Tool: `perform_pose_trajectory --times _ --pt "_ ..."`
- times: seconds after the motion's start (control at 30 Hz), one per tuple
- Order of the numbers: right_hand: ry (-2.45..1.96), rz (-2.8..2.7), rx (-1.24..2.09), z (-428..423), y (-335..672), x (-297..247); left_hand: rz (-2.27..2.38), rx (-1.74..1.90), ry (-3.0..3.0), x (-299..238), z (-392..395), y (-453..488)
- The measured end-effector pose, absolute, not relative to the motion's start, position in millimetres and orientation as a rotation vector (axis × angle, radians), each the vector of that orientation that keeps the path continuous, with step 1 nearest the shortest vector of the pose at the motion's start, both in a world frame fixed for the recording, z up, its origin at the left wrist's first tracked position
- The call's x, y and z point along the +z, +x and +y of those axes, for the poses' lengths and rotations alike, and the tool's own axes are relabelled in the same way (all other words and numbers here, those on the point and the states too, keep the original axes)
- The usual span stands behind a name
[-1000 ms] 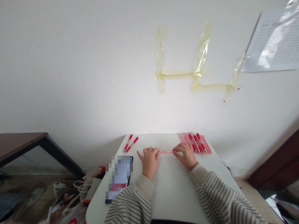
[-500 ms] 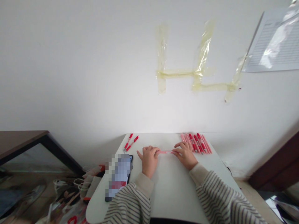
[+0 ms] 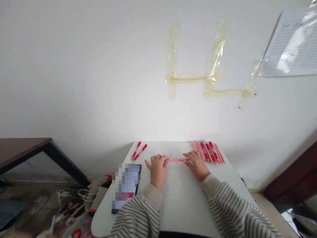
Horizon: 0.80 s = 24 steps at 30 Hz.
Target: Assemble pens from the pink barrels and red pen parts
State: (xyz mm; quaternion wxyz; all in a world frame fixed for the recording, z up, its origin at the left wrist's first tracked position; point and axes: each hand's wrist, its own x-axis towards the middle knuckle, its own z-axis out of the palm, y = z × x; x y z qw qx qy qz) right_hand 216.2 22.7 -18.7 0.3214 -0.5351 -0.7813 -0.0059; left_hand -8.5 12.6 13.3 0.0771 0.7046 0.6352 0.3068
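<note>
Between both hands a thin pink pen (image 3: 177, 160) lies nearly level, held above the middle of the white table. My left hand (image 3: 158, 168) pinches its left end with thumb and fingertips, the little finger sticking out. On the other end, the thumb and fingers of my right hand (image 3: 197, 164) are closed. The pen's tips are hidden in the fingers. Just beyond my right hand is a side-by-side row of pink pens (image 3: 219, 153), several with red grips and clips. Two red pens (image 3: 140, 153) lie apart at the back left.
A phone (image 3: 127, 190), its screen blurred out, rests at the left of the white table (image 3: 180, 208). Behind stands a white wall (image 3: 99, 82) with yellowed tape. Bags and cables (image 3: 86, 198) crowd the floor at left, near a dark-framed brown table (image 3: 24, 148).
My right hand's fingertips have shifted slightly along the pen. The pale section beside them now shows as pink. My left hand stays in place.
</note>
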Motion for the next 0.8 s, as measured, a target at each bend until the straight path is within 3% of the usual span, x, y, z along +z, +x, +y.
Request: perform_pose_trajectory --times 0.8 --pt "-1.384 -2.092 -0.145 27.5 216.8 -26.0 1.922 0.905 2.101 11.4 14.4 -7.4"
